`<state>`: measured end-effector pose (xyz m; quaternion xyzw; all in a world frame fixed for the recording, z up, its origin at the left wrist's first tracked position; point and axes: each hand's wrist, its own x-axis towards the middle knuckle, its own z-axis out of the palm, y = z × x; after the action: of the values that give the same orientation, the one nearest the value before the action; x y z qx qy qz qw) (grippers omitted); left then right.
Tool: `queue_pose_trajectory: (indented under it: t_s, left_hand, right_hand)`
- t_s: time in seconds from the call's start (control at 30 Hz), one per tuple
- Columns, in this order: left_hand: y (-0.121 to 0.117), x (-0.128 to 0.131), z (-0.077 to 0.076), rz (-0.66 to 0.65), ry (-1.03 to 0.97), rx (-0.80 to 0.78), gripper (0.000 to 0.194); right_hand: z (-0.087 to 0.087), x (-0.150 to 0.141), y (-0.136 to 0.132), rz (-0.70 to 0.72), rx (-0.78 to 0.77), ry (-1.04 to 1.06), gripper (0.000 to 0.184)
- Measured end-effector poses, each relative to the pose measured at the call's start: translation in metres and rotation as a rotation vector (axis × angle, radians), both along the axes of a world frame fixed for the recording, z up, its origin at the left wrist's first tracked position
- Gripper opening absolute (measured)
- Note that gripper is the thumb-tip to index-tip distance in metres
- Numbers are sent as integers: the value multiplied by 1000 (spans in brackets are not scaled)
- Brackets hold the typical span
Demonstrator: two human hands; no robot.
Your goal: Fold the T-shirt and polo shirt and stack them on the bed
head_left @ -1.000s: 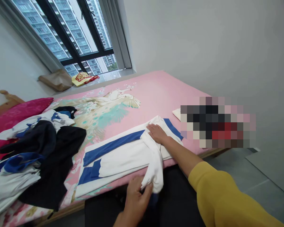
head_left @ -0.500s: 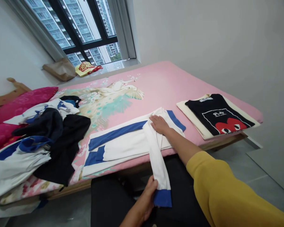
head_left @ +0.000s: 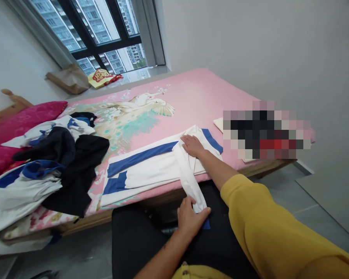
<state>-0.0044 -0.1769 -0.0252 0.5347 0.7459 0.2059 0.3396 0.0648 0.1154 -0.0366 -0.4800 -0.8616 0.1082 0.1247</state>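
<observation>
A white garment with blue trim (head_left: 151,172), partly folded, lies along the front edge of the pink bed. My right hand (head_left: 193,146) rests flat on its right part, fingers stretched, where a white sleeve folds over. That sleeve (head_left: 189,176) hangs over the bed edge toward me. Near its lower end, my left hand (head_left: 192,215) holds the sleeve across its width, thumb on one side and fingers on the other. Below the hand, part of the blue cuff (head_left: 207,224) shows.
A heap of dark and white clothes (head_left: 84,166) lies at the left, beside magenta pillows (head_left: 43,116). Folded clothes (head_left: 250,130) at the right are mostly pixelated. A brown bag (head_left: 71,79) and yellow-red packet (head_left: 101,78) sit by the window.
My left hand has moved up and right, turning from the side of the sleeve to a grip across it above the cuff. My right hand stays on the garment. The view shifted slightly.
</observation>
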Motion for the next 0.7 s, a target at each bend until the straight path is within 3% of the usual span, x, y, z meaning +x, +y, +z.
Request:
queue_pose_trajectory:
  t_s: [0.13,0.23,0.3,0.37,0.43,0.5,0.6,0.7]
  left_hand:
    - [9,2,13,-71,-48,7,16]
    - [-3,-13,39,-30,-353,108,21]
    - [-16,-26,56,133,-680,64,24]
    - [-26,-37,64,413,-985,-41,31]
    - [-33,-43,64,634,-1149,-125,41]
    - [-34,-43,58,691,-1208,-164,42]
    - [-31,-35,47,563,-1265,-121,20]
    - [-24,-26,34,460,-1286,-98,19]
  right_hand:
    - [1,0,-2,3,7,1,53]
    - [-1,-1,-1,6,14,10,52]
    - [-2,-1,-1,7,16,19,52]
    - [-3,-1,0,6,13,28,52]
    - [-3,-1,0,6,6,31,53]
    - [-1,0,-1,8,-1,31,53]
    - [0,0,-3,13,-6,29,53]
    - [1,0,-3,16,-15,29,53]
